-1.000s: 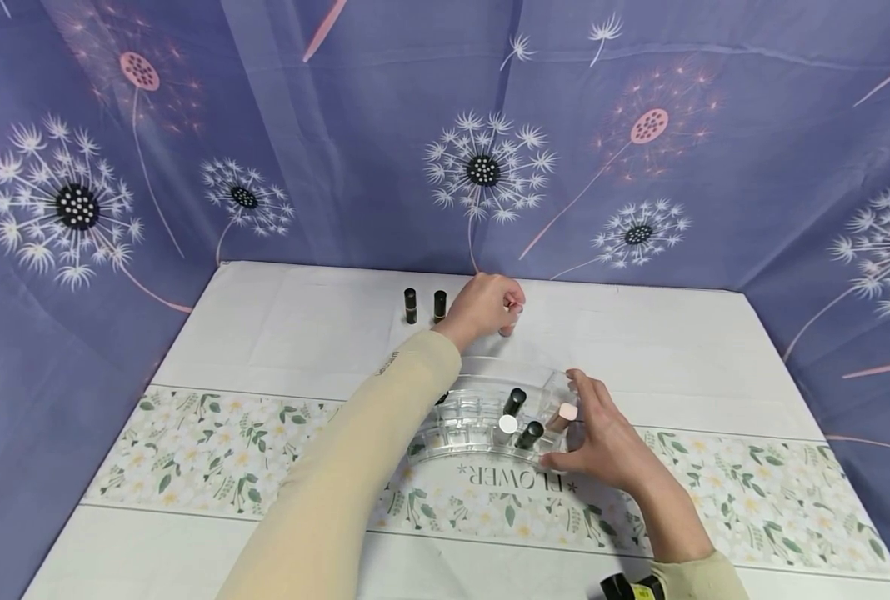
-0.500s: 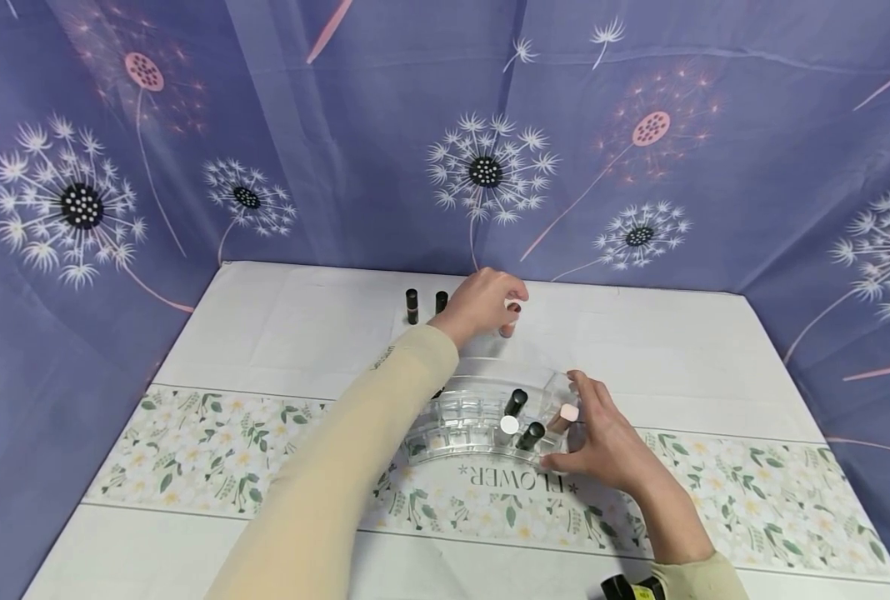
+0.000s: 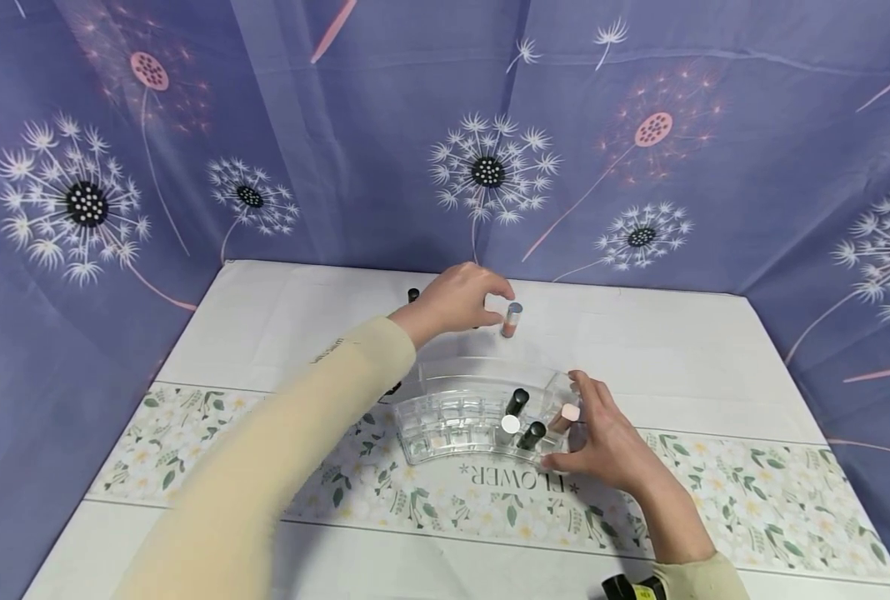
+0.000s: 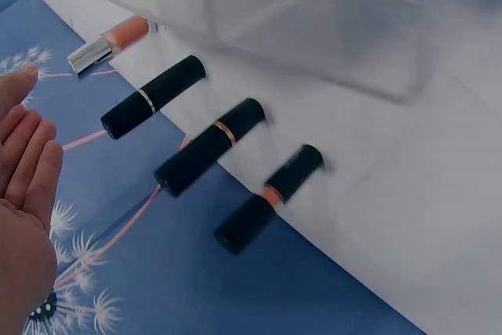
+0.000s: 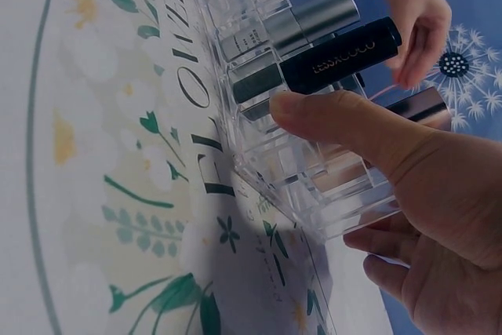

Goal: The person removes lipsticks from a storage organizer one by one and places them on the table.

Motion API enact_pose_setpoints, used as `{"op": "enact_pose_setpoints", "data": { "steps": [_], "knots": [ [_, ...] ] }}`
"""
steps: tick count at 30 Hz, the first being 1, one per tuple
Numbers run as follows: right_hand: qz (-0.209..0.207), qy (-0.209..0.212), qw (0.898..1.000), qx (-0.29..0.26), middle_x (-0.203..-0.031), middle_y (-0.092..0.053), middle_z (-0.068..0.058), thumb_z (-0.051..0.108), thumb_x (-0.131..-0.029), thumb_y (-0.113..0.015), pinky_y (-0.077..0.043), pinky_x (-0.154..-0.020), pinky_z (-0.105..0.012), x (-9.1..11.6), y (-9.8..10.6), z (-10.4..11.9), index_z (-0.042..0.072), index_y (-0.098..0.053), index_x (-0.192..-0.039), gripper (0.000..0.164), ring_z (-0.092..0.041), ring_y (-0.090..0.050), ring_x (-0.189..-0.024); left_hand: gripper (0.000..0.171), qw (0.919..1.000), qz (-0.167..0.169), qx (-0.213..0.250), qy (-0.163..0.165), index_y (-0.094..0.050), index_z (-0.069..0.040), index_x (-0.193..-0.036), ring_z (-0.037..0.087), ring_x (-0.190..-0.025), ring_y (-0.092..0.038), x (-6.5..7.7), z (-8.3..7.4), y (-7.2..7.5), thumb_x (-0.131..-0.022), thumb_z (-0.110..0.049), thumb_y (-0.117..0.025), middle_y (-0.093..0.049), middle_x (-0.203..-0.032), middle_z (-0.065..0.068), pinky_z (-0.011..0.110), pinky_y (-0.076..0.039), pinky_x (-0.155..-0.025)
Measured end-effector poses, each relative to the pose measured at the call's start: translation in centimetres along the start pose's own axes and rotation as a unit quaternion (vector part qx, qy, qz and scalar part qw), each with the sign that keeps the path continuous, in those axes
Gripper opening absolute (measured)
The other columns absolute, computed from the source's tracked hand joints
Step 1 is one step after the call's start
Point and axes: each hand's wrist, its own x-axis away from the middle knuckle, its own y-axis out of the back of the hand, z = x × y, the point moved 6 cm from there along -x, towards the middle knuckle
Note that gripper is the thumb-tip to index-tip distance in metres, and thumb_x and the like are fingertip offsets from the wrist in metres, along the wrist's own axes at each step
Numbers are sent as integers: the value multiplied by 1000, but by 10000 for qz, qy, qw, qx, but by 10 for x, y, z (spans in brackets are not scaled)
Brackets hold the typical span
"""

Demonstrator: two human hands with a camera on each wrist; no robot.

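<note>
My left hand is at the back of the table, thumb and fingers apart, with nothing between them. Just right of its fingertips stands a lip colour tube with a silver cap and orange-pink body. In the left wrist view, three black lipsticks line up beside that tube; in the head view the hand mostly hides them. My right hand grips the right end of a clear curved lipstick organizer, thumb in front, fingers behind. Black lipsticks, a silver tube and a rose-gold-capped tube stand in it.
A dandelion-print curtain encloses the back and sides of the white table. A floral band crosses the tabletop. A black device with a yellow label is at the right wrist.
My left hand has drawn away to the left from the silver-capped tube, its fingers now clear of it. The tube stays standing there. My right hand and the organizer have not moved.
</note>
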Motion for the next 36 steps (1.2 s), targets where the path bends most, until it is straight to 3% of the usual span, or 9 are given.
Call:
{"op": "enact_pose_setpoints", "data": {
  "steps": [10, 20, 25, 36],
  "knots": [
    [28, 12, 10000, -24, -158, -35, -29, 44, -70, -100, -51, -101, -70, 0, -1, 0, 4, -20, -166, 131, -54, -53, -134, 38, 9996, -196, -26, -180, -78, -16, -130, 22, -124, -69, 40, 12, 15, -95, -30, -84, -75, -133, 0, 41, -53, -110],
    [-14, -9, 10000, -20, -157, -36, -28, 44, -70, -101, -51, -103, -70, 1, 1, 1, 5, -21, -166, 130, -54, -53, -134, 50, 9988, -396, 281, -34, -78, -15, -131, 24, -126, -68, 92, 26, 14, -88, -38, -90, -75, -132, 3, 50, -48, -116],
    [8, -1, 10000, -16, -157, -37, -28, 45, -69, -101, -51, -103, -70, 1, -1, 2, 6, -22, -165, 131, -54, -54, -134, 56, 9990, -195, 339, 198, -75, -16, -135, 28, -133, -64, 117, 36, 12, -87, -42, -89, -71, -139, 4, 52, -48, -115],
    [57, 12, 10000, 6, -157, -35, -30, 44, -71, -100, -50, -103, -71, 0, 0, 1, 3, -19, -166, 132, -55, -53, -133, 76, 9964, 332, 243, 736, -64, -11, -148, 34, -142, -57, 132, 37, 17, -86, -47, -89, -63, -150, 8, 53, -47, -117]
  ]
}}
